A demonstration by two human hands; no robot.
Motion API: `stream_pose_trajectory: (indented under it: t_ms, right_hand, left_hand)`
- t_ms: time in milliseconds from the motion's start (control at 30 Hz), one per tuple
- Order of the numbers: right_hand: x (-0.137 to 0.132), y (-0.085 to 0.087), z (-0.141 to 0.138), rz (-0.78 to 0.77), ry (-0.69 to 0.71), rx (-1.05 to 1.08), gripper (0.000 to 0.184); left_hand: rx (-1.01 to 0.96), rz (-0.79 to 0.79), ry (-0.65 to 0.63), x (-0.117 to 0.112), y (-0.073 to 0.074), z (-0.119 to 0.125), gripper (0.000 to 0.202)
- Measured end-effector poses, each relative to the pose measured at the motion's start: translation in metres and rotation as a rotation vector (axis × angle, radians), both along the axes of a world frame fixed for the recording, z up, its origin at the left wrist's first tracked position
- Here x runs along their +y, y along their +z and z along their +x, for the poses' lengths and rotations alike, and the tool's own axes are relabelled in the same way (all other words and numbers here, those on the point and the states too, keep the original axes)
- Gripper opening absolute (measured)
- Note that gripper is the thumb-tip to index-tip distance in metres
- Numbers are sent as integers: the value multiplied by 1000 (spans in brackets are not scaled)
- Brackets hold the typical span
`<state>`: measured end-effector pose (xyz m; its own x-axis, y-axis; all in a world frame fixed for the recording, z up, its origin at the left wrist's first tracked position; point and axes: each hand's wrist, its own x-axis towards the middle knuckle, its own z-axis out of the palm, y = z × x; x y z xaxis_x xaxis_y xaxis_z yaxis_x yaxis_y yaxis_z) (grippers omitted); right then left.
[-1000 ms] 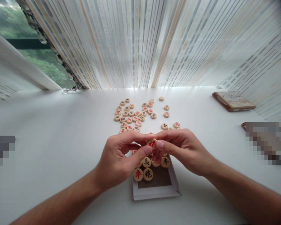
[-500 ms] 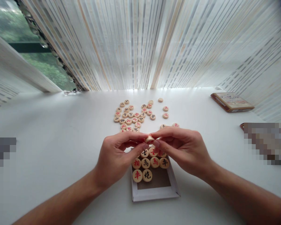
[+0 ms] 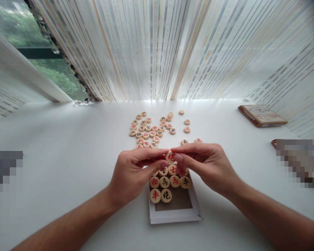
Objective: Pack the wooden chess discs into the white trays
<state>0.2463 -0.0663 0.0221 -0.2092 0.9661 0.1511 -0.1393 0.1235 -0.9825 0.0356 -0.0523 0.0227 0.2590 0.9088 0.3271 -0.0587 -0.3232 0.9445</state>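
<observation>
Smooth wooden game pieces (image 3: 149, 132), matt white table (image 3: 68, 146), cardboard tray (image 3: 176, 217)

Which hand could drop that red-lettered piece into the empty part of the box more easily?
Probably the right hand: both hands pinch the piece, but the box's bare floor lies toward its right side, nearest the right hand; the left hand would have to cross over.

Left hand (image 3: 132, 172): bare, slim; long fingers (image 3: 146, 154), faint creases at knuckles. Thumbnail (image 3: 164, 164) short, rounded, plain. Right hand (image 3: 206, 165): bare, same slim build; right thumbnail (image 3: 178, 158) short, rounded, slight gloss. Left forearm (image 3: 75, 223): bare as far as frame edge, lean, smooth. Right forearm (image 3: 272, 216): bare as far as frame edge, lean, smooth, narrow at wrist.
</observation>
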Motion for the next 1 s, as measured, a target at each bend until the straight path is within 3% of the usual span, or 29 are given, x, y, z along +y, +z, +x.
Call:
stream_pose_trajectory:
  t_ms: [400, 767, 1000]
  right_hand:
    - [-1, -3, -1, -65, 34, 78, 41]
    - [-4, 2, 0, -68, 40, -57, 25]
    - [-3, 4, 0, -161, 88, -52, 32]
  left_hand:
    - [7, -86, -7, 2, 0, -2, 22]
    - [10, -68, -42, 1, 1, -1, 11]
    - [-4, -139, -81, -3, 0, 0, 30]
